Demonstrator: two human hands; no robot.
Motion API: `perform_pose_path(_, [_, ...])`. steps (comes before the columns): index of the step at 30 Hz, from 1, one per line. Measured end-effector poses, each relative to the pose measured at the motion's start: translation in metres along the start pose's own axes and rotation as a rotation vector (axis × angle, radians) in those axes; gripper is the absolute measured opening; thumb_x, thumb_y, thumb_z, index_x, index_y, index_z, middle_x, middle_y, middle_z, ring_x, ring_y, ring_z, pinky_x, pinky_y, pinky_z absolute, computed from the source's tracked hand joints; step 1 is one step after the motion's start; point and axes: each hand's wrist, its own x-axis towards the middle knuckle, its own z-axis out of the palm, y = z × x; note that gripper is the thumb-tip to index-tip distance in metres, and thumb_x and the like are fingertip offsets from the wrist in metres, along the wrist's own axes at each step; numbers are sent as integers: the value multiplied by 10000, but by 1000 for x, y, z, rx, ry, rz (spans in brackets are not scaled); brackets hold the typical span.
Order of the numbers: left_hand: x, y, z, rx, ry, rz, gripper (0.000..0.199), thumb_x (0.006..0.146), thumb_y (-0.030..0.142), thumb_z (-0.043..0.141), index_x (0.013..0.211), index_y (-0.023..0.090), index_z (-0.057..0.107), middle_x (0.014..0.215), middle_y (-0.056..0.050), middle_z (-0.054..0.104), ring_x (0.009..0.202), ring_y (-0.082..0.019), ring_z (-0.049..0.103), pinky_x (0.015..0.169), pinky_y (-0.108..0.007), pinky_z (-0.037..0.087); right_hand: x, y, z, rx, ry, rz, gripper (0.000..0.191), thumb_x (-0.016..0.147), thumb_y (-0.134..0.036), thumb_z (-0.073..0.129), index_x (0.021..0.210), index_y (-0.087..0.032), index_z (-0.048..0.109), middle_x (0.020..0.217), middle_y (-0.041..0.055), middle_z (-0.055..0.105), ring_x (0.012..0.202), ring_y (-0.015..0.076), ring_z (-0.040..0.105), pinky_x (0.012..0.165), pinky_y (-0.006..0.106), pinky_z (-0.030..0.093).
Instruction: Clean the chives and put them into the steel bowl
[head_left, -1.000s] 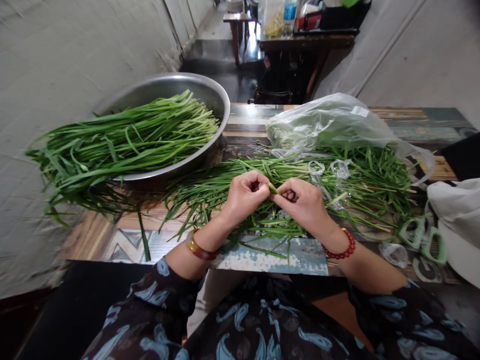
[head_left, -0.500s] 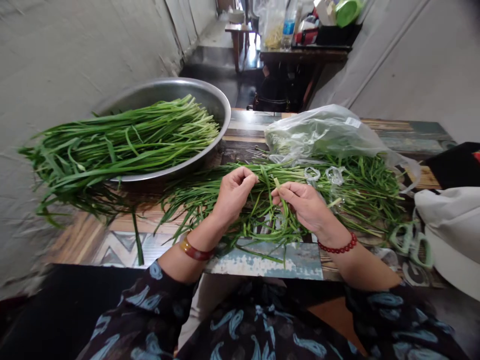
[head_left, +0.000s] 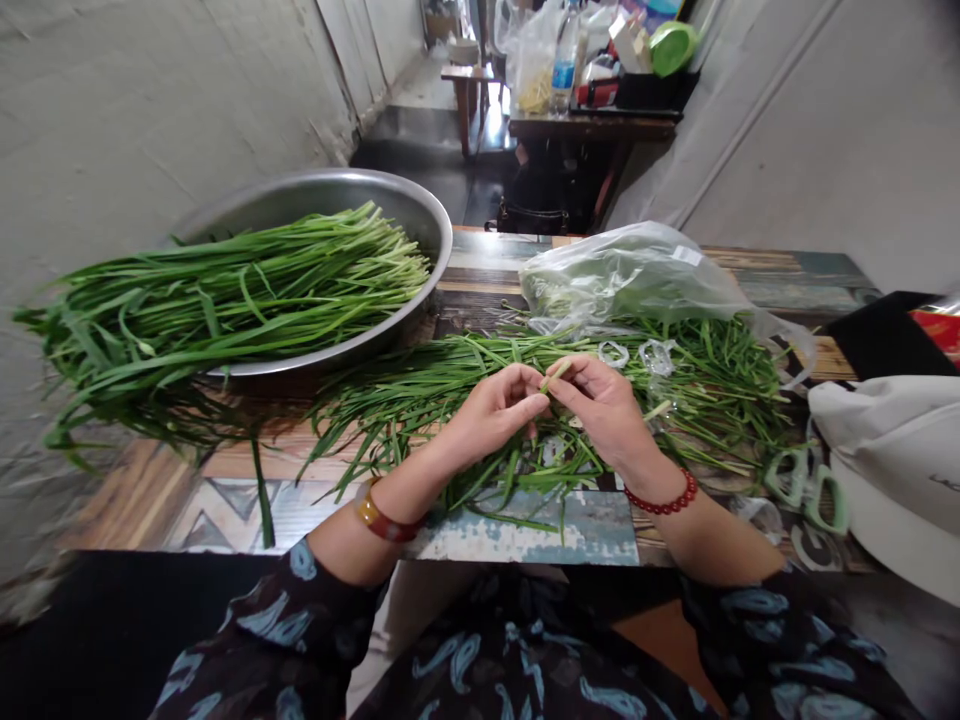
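Over a loose pile of garlic chives (head_left: 420, 370) on the table, my two hands meet with fingertips almost touching. My right hand (head_left: 600, 405) pinches a garlic chive stalk (head_left: 557, 373), its pale end sticking up. Thumb and fingers of my left hand (head_left: 499, 410) close on the same stalk from the other side. At the left, a wide metal basin (head_left: 442, 225) holds a thick bundle of chives (head_left: 262, 280), pale ends inward, green leaves hanging over the rim.
A clear plastic bag (head_left: 637, 265) with greens inside lies behind the pile. Scissors with pale green handles (head_left: 806, 490) and a white cap (head_left: 885, 460) are at the right. Further off, a second table (head_left: 592, 128) carries a water bottle (head_left: 564, 70) and bags.
My left hand has moved right and pinches the stalk held by my right hand; the hands were apart before. The view has shifted slightly.
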Motion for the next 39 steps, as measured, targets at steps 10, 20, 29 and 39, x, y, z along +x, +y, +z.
perform_pose_path(10, [1,3,-16,617,145,218,232,902,254,560,803,129,728,725,-19,714,672,-129,613,630,-223,415,5,-4,-13,-675,-10,-479,71,877,-228,626,826,-219,674,793,38,686,762,174,613,742,329,492])
perform_pose_path(20, [-2,-15,-18,1063,169,488,203,955,259,546,904,169,721,844,-51,750,747,-158,683,647,-242,442,6,-4,-10,-601,-26,-342,191,889,-219,562,707,-206,620,706,9,637,681,143,570,673,282,444])
perform_pose_path(29, [-2,-11,-19,1186,143,591,279,990,285,478,871,177,706,739,-40,698,647,-137,623,557,-244,358,6,9,-6,-108,2,171,245,802,-385,637,665,-183,612,629,-31,555,610,108,464,593,251,369])
perform_pose_path(39, [-2,-9,-19,1110,85,495,222,967,263,519,937,177,721,834,-49,742,713,-140,659,616,-236,404,8,4,-13,-8,86,149,357,801,-530,665,687,-197,603,655,-14,582,585,107,487,557,245,402])
